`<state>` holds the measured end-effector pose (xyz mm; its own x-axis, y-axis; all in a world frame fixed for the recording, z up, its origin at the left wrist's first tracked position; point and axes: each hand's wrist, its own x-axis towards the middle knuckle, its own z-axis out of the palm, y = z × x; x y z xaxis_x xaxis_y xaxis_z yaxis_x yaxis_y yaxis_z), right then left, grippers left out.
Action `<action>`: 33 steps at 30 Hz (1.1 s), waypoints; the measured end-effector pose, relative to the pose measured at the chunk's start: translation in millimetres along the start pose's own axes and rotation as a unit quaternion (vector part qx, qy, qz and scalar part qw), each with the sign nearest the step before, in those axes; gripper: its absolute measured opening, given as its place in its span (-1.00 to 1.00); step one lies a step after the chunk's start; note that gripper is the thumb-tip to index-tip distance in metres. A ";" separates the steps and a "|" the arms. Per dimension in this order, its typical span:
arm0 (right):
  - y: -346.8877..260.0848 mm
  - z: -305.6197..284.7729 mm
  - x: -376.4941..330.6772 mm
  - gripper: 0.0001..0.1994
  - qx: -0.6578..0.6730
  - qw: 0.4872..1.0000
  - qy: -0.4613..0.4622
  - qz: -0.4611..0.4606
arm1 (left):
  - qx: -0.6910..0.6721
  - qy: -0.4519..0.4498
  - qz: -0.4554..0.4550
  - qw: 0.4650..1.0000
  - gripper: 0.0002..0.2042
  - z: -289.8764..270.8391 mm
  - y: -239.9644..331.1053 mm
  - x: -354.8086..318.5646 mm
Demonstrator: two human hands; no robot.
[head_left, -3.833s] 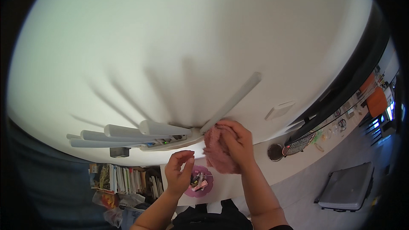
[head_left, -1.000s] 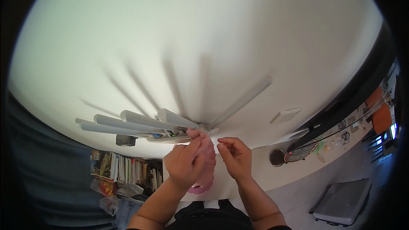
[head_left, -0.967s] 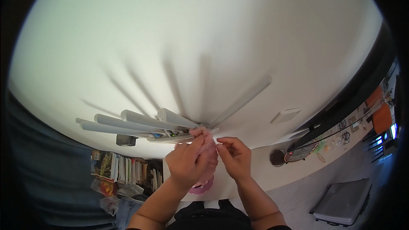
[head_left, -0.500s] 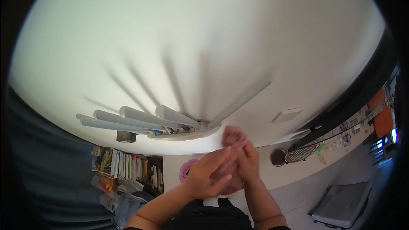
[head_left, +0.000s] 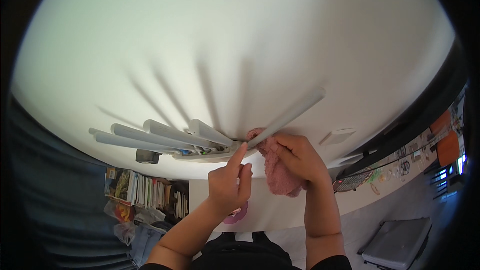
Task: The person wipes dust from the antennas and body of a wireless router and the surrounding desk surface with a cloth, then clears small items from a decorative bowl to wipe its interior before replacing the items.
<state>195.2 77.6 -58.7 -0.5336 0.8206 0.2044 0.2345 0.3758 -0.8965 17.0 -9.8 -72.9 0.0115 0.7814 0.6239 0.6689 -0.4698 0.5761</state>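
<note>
A white router (head_left: 210, 157) with several long antennas is fixed on the pale wall. My right hand (head_left: 303, 157) grips a fluffy pink cloth (head_left: 282, 176), part of which goes behind the base of the right-hand antenna (head_left: 295, 112). The cloth's lower end hangs below the fingers. My left hand (head_left: 226, 184) holds nothing, its index finger stretched up to the router's edge at the foot of that antenna and its thumb apart. The other left fingers are curled and partly hidden.
A white table (head_left: 202, 190) stands below, with a pink dish (head_left: 237, 214) partly behind my left wrist. Books (head_left: 145, 190) and plastic bags are at the left, beside a dark curtain (head_left: 55, 195). A white wall plate (head_left: 338, 136), a black screen edge and a grey suitcase (head_left: 397, 242) lie rightward.
Both hands were together at the cloth, below the router. Now the right hand alone holds the cloth, against the right antenna's base, and the left index finger has risen to the router.
</note>
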 end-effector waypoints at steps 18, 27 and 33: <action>-14.3 31.8 1.0 -0.82 -0.091 0.984 0.148 -0.026 | -0.030 0.053 -0.018 0.998 -0.45 26.1 -6.2 1.1; -3.6 41.1 -9.6 -0.80 -0.053 0.984 0.165 0.034 | 0.144 -0.046 -0.053 0.987 -0.46 17.7 -1.6 2.8; 3.7 47.6 -10.8 -0.81 -0.112 0.975 0.191 0.006 | 0.024 -0.085 -0.135 0.987 -0.39 15.2 -0.2 5.0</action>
<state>163.2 49.6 -83.0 -0.1988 0.9100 0.3639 0.4340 0.4146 -0.7998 28.2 0.4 -78.0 -0.0493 0.9350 0.3512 0.6987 -0.2190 0.6811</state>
